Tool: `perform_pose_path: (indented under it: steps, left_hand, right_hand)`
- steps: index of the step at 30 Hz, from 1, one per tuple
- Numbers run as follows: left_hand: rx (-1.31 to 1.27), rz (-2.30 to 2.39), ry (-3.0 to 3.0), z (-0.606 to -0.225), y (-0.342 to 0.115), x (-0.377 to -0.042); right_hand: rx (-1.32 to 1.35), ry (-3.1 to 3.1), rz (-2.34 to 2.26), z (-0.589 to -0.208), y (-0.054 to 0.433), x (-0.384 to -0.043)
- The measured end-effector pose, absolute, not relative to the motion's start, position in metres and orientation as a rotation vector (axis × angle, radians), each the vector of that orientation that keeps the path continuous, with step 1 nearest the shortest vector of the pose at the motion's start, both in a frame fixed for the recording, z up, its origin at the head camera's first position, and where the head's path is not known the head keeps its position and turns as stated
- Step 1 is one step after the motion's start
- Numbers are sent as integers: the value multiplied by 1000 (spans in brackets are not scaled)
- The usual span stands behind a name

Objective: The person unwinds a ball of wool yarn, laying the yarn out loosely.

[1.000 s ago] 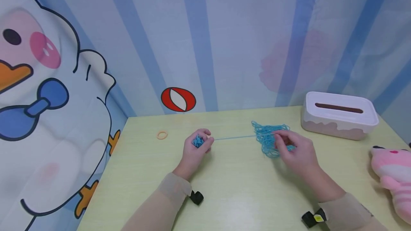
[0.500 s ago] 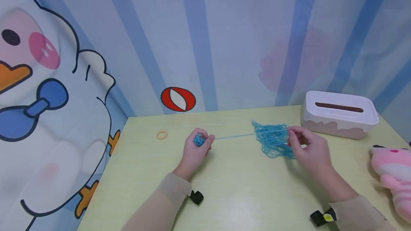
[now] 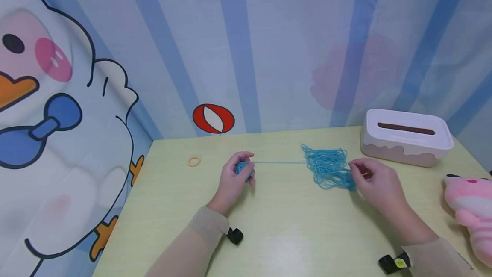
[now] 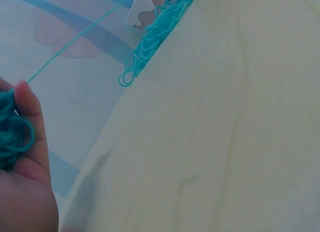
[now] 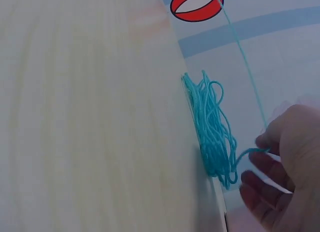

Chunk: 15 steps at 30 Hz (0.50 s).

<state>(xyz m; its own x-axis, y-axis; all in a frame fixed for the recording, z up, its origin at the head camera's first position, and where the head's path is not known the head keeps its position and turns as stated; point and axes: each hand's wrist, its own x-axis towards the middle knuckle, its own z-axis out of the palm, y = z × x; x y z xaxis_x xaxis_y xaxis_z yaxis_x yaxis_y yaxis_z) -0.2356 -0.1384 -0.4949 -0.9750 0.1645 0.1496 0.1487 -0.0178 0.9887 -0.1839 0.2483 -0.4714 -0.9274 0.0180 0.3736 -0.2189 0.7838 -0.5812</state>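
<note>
My left hand (image 3: 235, 172) curls around a small wound bundle of blue yarn (image 3: 241, 167), which also shows in the left wrist view as loops of yarn (image 4: 12, 132) in the palm. From it a single strand (image 3: 280, 163) runs taut to the right, over a loose heap of blue yarn (image 3: 328, 168) on the table. My right hand (image 3: 378, 183), at the heap's right edge, pinches that strand between thumb and forefinger. In the right wrist view a short piece of yarn (image 5: 247, 152) bends from the pinch down to the heap.
A pale table (image 3: 276, 225) carries everything. Beyond the left hand lies a small orange ring (image 3: 194, 162). A white and mauve tissue box (image 3: 406, 138) stands at the back right, and a pink plush toy (image 3: 470, 213) lies at the right edge. A printed curtain (image 3: 284, 54) hangs behind.
My right hand has moved to the right, from over the heap to its right edge, drawing the strand along. The left hand has turned slightly around its bundle, staying in place.
</note>
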Motion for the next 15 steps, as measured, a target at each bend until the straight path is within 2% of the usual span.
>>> perform_pose_path:
  steps: [9,15]
  left_hand:
    - [357,2173,2199,-493,-139,-234]
    - [319,2131,2161,-492,-138,-232]
  right_hand:
    - [197,-2758,775,-475,244,-190]
    - [280,-2622,886,-470,213,-190]
